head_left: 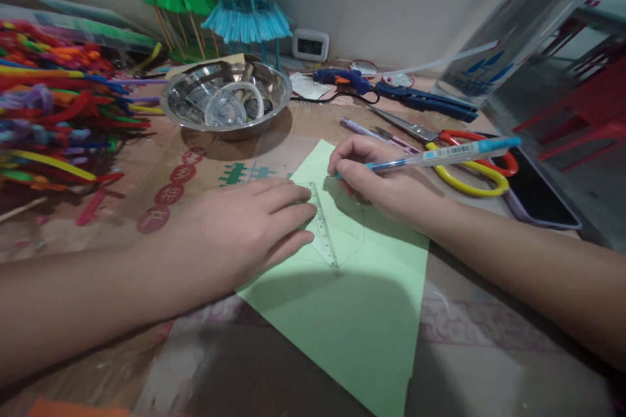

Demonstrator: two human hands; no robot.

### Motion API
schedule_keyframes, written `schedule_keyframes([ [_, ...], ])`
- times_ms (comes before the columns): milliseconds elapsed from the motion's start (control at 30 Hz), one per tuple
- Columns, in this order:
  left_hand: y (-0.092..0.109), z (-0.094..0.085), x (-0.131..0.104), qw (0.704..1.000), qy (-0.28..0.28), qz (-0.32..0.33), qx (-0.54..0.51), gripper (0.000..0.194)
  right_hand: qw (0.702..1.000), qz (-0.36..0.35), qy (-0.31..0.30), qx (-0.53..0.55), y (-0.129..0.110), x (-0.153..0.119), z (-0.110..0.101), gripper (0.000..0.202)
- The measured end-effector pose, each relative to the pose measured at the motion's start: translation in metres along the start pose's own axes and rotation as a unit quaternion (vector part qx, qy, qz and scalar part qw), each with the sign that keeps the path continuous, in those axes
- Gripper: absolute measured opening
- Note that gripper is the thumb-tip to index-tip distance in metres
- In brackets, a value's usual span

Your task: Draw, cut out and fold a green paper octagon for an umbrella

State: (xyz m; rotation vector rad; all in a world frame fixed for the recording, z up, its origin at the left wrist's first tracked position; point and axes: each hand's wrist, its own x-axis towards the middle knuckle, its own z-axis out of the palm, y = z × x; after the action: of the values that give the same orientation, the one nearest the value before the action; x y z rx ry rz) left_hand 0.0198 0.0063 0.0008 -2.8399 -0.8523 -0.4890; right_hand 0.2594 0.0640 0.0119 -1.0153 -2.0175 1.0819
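Observation:
A light green sheet of paper [352, 332] lies on the table with thin pencil-like lines drawn on it. My left hand [254, 225] rests flat over its left part, fingers stretched out and pressing on a clear ruler [325, 228]. The ruler, partly covered by these fingers, has its marked edge running down the sheet. Between the closed fingers of my right hand [366, 172] is a blue pen [430, 155], its tip end pointing left and low over the paper near the ruler's upper end. The tip itself is hard to make out.
Yellow-and-red scissors [469, 179], a phone [542, 192], pens and a blue glue gun [342, 78] lie right and behind. A metal bowl [227, 124] of odds and ends stands at the back, beside many colourful pipe cleaners [53, 104]. A large clear bottle [489, 32] stands back right.

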Motion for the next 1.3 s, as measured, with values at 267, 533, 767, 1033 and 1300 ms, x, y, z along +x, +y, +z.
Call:
schedule_keyframes([
  [267, -0.0006, 0.0018, -0.0004, 1.0, 0.004, -0.009, -0.01, 0.036, 1.0, -0.001, -0.002, -0.004, -0.0013, 0.0005, 0.0003, 0.012],
  [533, 0.0001, 0.001, -0.0005, 1.0, 0.004, -0.011, -0.01, 0.038, 0.998, -0.049, 0.02, 0.024, 0.0054, -0.0015, 0.0006, 0.013],
  [767, -0.0002, 0.0034, -0.001, 1.0, 0.008, -0.007, 0.013, 0.038, 1.0, -0.029, 0.011, 0.003, 0.0011, -0.0012, -0.0005, 0.01],
  [1033, 0.0003, 0.0017, -0.0001, 1.0, 0.001, -0.006, 0.006, 0.038, 1.0, -0.01, -0.001, 0.027, 0.0002, 0.0011, 0.0, 0.01],
  [1300, -0.002, 0.0041, -0.0019, 1.0, 0.003, -0.001, 0.0, 0.034, 0.999, -0.008, -0.008, 0.049, -0.0005, 0.0027, 0.0006, 0.009],
])
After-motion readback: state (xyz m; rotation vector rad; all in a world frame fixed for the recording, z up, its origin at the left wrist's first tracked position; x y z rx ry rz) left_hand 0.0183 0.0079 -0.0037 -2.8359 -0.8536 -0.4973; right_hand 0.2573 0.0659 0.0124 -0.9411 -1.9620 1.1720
